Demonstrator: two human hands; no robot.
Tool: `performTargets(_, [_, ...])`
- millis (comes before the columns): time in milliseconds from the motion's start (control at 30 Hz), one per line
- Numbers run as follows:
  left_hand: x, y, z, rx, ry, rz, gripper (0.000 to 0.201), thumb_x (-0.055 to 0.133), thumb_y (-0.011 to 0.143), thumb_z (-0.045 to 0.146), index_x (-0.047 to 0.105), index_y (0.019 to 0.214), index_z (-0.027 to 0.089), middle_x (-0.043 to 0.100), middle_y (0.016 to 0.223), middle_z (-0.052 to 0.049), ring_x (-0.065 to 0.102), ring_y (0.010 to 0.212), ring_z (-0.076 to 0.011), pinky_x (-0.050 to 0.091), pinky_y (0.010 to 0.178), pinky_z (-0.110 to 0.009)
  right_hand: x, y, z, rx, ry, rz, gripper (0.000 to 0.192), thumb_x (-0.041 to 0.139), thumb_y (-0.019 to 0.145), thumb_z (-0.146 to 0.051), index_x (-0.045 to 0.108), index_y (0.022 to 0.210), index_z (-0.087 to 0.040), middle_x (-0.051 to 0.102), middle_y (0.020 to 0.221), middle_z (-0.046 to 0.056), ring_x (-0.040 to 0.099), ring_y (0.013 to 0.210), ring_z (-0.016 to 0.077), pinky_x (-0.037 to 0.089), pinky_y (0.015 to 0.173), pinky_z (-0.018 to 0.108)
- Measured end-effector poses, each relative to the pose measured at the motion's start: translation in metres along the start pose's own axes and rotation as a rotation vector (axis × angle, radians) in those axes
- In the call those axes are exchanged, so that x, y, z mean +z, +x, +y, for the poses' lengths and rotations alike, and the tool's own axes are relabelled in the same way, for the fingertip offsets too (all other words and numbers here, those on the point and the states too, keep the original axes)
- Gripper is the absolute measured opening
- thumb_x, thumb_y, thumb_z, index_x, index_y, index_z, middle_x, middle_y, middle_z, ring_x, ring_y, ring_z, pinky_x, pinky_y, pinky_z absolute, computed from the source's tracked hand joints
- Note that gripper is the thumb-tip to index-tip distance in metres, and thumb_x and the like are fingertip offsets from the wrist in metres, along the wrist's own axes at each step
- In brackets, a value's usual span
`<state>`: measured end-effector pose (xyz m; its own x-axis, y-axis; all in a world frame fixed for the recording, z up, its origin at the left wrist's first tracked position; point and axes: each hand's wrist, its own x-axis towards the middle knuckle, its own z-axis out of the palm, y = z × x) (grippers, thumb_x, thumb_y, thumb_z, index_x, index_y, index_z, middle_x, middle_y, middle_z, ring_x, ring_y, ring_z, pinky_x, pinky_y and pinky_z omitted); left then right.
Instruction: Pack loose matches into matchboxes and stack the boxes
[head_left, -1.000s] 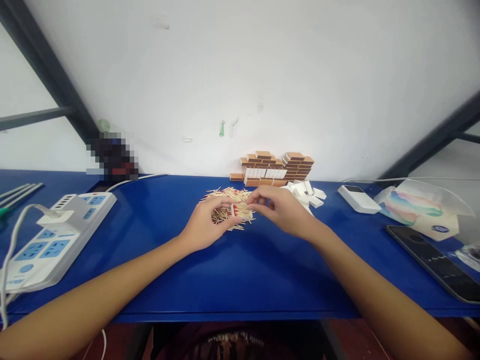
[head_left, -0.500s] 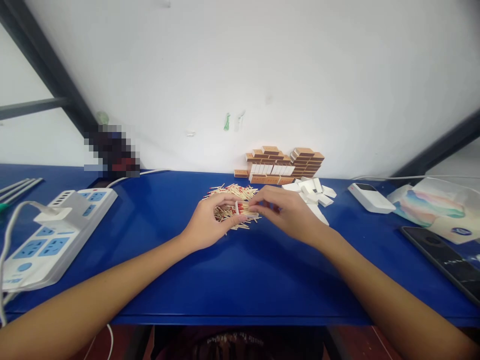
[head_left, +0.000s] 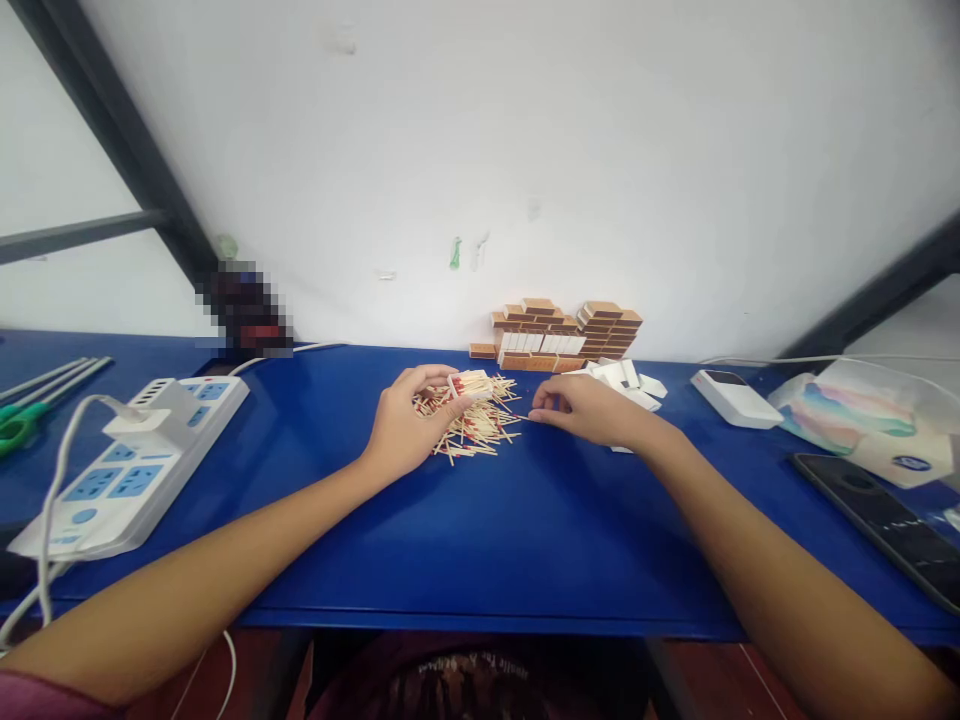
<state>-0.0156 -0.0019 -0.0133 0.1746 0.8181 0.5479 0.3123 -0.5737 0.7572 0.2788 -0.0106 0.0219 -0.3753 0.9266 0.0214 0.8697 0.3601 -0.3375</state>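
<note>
My left hand (head_left: 411,418) grips a small white matchbox tray (head_left: 480,396) between thumb and fingers. Matches (head_left: 474,381) with red heads lie in the tray. Below and around it spreads a loose heap of matches (head_left: 480,430) on the blue table, partly hidden by my left hand. To the right of the heap, my right hand (head_left: 581,408) is closed in a pinch, fingertips low over the table. A thin match (head_left: 519,416) reaches from the heap side to those fingertips. Behind my right hand lie several white trays (head_left: 626,378), partly covered by it.
Brown matchboxes (head_left: 611,325) are stacked against the wall, with white ones (head_left: 540,344) among them. A power strip (head_left: 142,480) with a cable and green-handled scissors (head_left: 22,425) lie left. On the right are a white device (head_left: 735,398), a tissue pack (head_left: 855,410) and a phone (head_left: 870,515).
My right hand has drawn away from the tray to the right and down to the table. My left hand, still holding the tray, has shifted slightly left and up. The view has tilted a little.
</note>
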Motion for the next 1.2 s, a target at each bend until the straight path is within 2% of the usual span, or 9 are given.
performTargets(167, [0.001,-0.001,0.000,0.046,0.013,-0.011,0.033,0.083,0.086,0.041,0.075,0.114,0.025,0.077,0.114,-0.006,0.074,0.102,-0.0219,0.059,0.096,-0.040,0.011,0.002,-0.002,0.038,-0.045,-0.069,0.013,0.060,0.097,-0.029,0.063,0.088,-0.020,0.071,0.089,0.008,0.062,0.079,0.0219,0.043,0.069,0.033])
performTargets(367, [0.002,-0.002,-0.002,0.060,0.020,-0.031,0.034,0.083,0.086,0.041,0.074,0.114,0.024,0.077,0.112,-0.006,0.074,0.100,-0.0207,0.060,0.094,-0.039,0.013,0.001,-0.006,-0.031,-0.026,0.015,0.016,0.050,0.101,-0.030,0.058,0.090,-0.021,0.067,0.098,0.010,0.060,0.087,0.0228,0.043,0.076,0.034])
performTargets(500, [0.002,-0.002,-0.002,0.063,0.031,-0.034,0.034,0.084,0.086,0.041,0.074,0.114,0.024,0.077,0.112,-0.006,0.074,0.100,-0.0208,0.061,0.094,-0.040,0.014,-0.002,-0.020,-0.085,0.026,-0.004,0.016,0.053,0.101,-0.031,0.060,0.090,-0.021,0.067,0.094,0.007,0.058,0.082,0.0204,0.043,0.074,0.033])
performTargets(633, [0.002,-0.002,-0.002,0.068,0.037,-0.033,0.036,0.084,0.085,0.040,0.073,0.115,0.023,0.077,0.112,-0.007,0.074,0.100,-0.0206,0.061,0.094,-0.040,0.018,-0.005,-0.030,-0.049,0.001,-0.013,0.015,0.056,0.099,-0.027,0.060,0.086,-0.021,0.068,0.090,0.007,0.058,0.076,0.0191,0.040,0.069,0.032])
performTargets(733, [0.002,-0.001,-0.002,0.079,0.046,-0.030,0.036,0.084,0.085,0.041,0.073,0.115,0.023,0.077,0.111,-0.006,0.074,0.098,-0.0201,0.061,0.093,-0.040,0.022,-0.004,-0.031,-0.020,-0.023,-0.019,0.015,0.058,0.099,-0.028,0.061,0.086,-0.021,0.068,0.087,0.006,0.057,0.075,0.0191,0.039,0.068,0.032])
performTargets(900, [0.002,-0.002,-0.002,0.092,0.056,-0.036,0.034,0.084,0.086,0.038,0.074,0.114,0.023,0.077,0.112,-0.006,0.074,0.098,-0.0198,0.062,0.094,-0.039,0.028,-0.003,-0.035,-0.034,-0.053,0.007,0.024,0.062,0.100,-0.041,0.060,0.086,-0.021,0.067,0.091,0.006,0.057,0.078,0.0201,0.037,0.068,0.032])
performTargets(1067, [0.002,-0.002,0.000,0.105,0.063,-0.036,0.035,0.084,0.086,0.038,0.073,0.115,0.023,0.076,0.113,-0.007,0.075,0.098,-0.0202,0.062,0.094,-0.039,0.030,-0.002,-0.042,0.005,-0.034,-0.023,0.019,0.062,0.099,-0.032,0.058,0.084,-0.022,0.067,0.087,0.005,0.056,0.076,0.0196,0.036,0.066,0.031])
performTargets(1200, [0.002,-0.002,0.000,0.105,0.058,-0.039,0.035,0.084,0.086,0.039,0.073,0.115,0.023,0.076,0.113,-0.007,0.075,0.098,-0.0199,0.063,0.094,-0.039,0.025,-0.002,-0.037,0.005,-0.023,-0.069,0.018,0.059,0.101,-0.032,0.058,0.086,-0.022,0.067,0.086,0.005,0.057,0.077,0.0203,0.037,0.067,0.031])
